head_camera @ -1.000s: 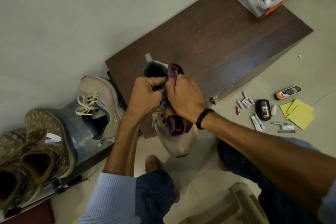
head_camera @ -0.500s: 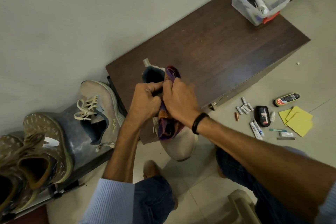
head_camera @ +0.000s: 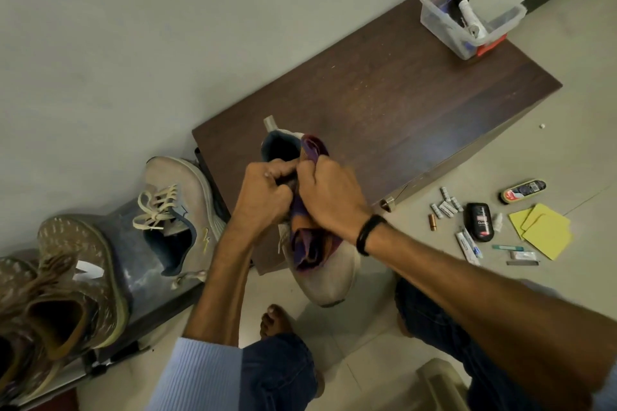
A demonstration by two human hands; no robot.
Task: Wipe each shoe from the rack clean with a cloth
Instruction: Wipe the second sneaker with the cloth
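Hands hold tight, left hand (head_camera: 263, 193) on the light, bendy sneaker (head_camera: 320, 274) by its firm heel opening, right hand (head_camera: 329, 197) squeezing the soft cloth (head_camera: 305, 243) on it, rack (head_camera: 140, 277) at nine o'clock.

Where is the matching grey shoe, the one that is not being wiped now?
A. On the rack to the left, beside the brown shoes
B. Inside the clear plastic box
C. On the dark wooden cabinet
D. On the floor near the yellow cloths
A: the second grey shoe rests on the rack left of the hands, next to the brown shoes, while the right hand presses the cloth on the held shoe.
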